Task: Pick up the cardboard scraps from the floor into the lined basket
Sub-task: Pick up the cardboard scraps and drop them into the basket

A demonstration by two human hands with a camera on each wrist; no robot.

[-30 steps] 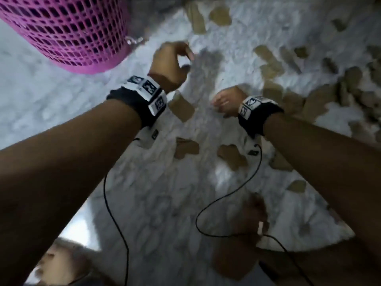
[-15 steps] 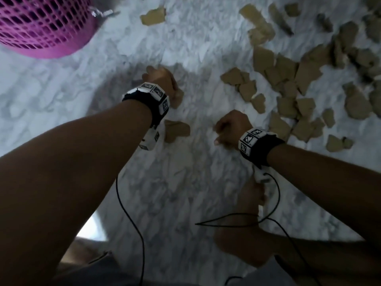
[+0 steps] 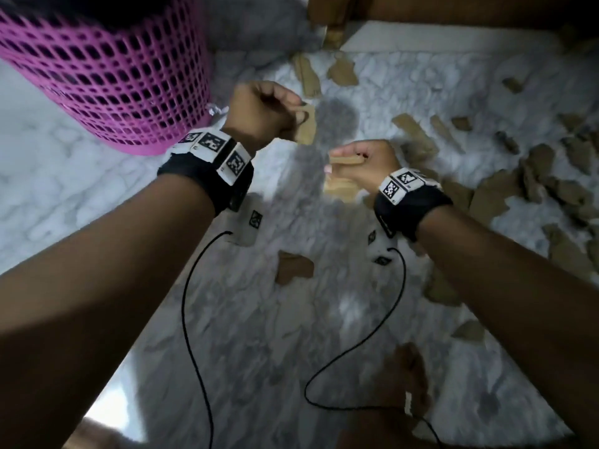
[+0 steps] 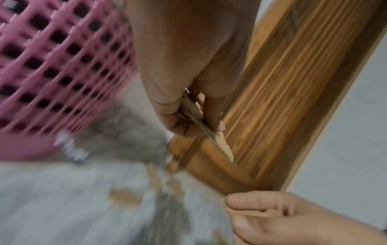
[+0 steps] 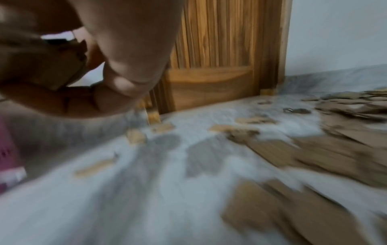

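Note:
My left hand (image 3: 269,115) hangs above the marble floor just right of the pink mesh basket (image 3: 107,76) and pinches a cardboard scrap (image 3: 306,124). In the left wrist view that scrap (image 4: 211,132) sits edge-on between thumb and fingers. Lower and to the right, my right hand (image 3: 363,166) grips cardboard scraps (image 3: 346,161); they show in its curled fingers in the right wrist view (image 5: 62,66). A lone scrap (image 3: 293,267) lies on the floor between my forearms. Several more scraps (image 3: 531,186) are scattered to the right.
A wooden door (image 5: 220,58) and its frame stand at the far end of the floor, with white wall beside it. My bare foot (image 3: 408,380) rests on the marble near the bottom. Black cables run from both wrist bands.
Both hands were down at the floor among the scraps half a second ago. They have since risen with cardboard in them, and the left is closer to the basket.

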